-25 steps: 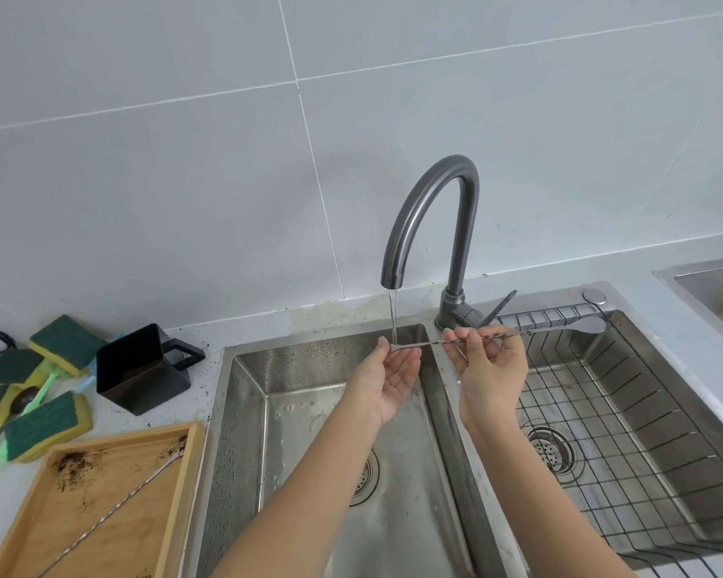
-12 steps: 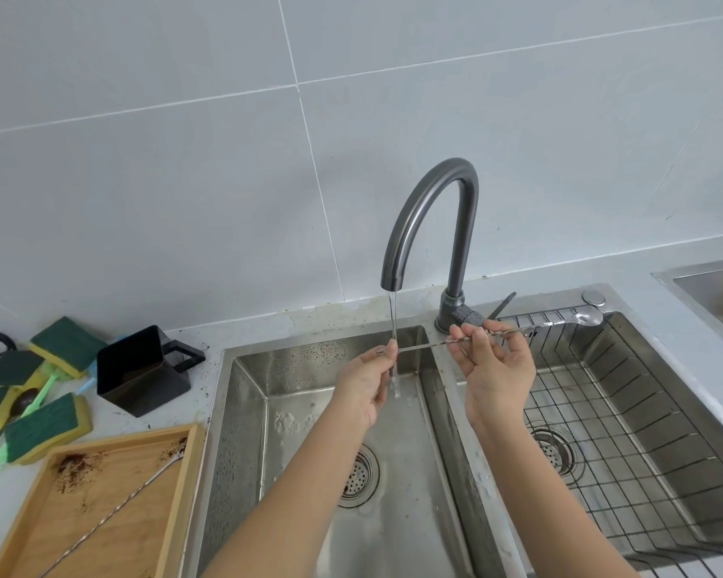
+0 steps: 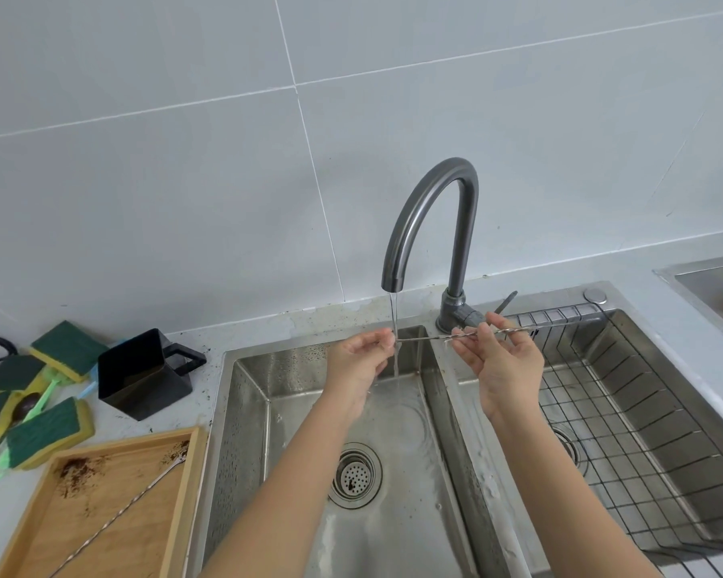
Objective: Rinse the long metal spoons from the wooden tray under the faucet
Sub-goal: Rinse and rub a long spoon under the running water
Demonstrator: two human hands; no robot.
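At the far left, green and yellow sponges (image 3: 44, 427) lie on the counter, and a black square cup with a handle (image 3: 143, 375) stands near them. In front of them the light wooden tray (image 3: 113, 511) carries brown crumbs and one long twisted metal spoon (image 3: 117, 515), not yet rinsed. In the left basin of the steel sink (image 3: 251, 410), the left hand (image 3: 362, 360) pinches one end of another long thin metal spoon (image 3: 439, 337), just under the thin water stream from the dark grey curved faucet (image 3: 430, 219). The right hand (image 3: 504, 360) pinches the shaft of the same spoon with the fingertips, the other fingers loose, above the wire rack (image 3: 627, 402). The wet thin shaft may slip from such light pinches and fall into the basin, or water may splash out onto the counter.
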